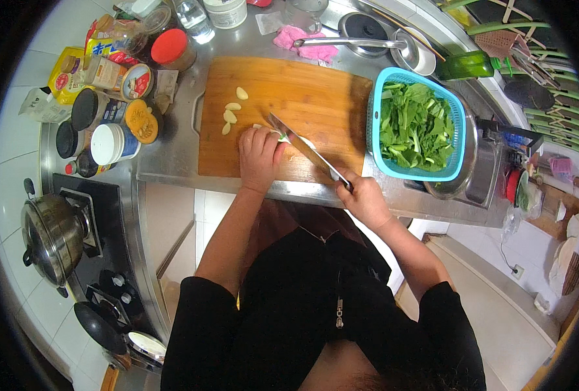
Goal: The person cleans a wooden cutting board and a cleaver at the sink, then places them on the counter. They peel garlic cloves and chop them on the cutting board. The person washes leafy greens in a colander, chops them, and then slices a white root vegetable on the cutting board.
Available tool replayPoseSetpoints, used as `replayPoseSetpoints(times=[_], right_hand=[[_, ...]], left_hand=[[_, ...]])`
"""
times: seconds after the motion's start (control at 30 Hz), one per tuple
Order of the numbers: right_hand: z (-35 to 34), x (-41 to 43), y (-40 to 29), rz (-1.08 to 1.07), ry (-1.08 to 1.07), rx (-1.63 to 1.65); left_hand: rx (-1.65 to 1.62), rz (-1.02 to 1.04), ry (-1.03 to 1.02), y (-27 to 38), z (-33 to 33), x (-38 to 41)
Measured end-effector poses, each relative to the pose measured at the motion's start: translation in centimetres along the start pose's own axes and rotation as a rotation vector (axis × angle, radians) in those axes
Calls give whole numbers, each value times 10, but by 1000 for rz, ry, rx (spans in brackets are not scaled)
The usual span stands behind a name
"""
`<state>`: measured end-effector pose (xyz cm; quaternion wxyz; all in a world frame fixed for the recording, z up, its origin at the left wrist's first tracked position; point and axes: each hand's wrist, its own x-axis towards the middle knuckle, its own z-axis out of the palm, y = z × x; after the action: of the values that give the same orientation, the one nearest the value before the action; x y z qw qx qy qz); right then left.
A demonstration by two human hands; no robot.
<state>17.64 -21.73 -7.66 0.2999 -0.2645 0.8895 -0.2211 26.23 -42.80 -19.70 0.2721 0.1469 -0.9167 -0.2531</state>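
Observation:
A wooden cutting board (289, 88) lies on the steel counter before me. My right hand (365, 198) is closed round the handle of a kitchen knife (309, 151), whose blade slants up and left over the board. My left hand (260, 159) presses down on a small pale-and-green vegetable piece (283, 139) beside the blade; its fingers hide most of it. More of a white piece shows behind the blade. Several peeled garlic cloves (229, 116) lie on the board, up and left of my left hand.
Right of the board stands a turquoise basket (376, 122) of cut leafy greens (416, 127). Jars, bottles and a cut pumpkin (141, 121) crowd the left. A pink cloth (296, 43) and a steel ladle (353, 43) lie behind. A lidded pot (52, 237) sits on the stove at left.

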Motion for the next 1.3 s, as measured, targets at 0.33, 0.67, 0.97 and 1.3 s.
replayPoseSetpoints(times=[0.33,0.67,0.97,1.3], right_hand=[[29,26,-13,-55,-39,-82],[31,20,2,13,45,287],[-7,-14,35,36,183,200],[-9,0,22,-35,63,59]], left_hand=[[-17,16,-8,-4,4,-4],[-14,76,-204,-22,-20,11],[-13,264,-138,-31,11,94],[-73,172,-81,21,13,0]])
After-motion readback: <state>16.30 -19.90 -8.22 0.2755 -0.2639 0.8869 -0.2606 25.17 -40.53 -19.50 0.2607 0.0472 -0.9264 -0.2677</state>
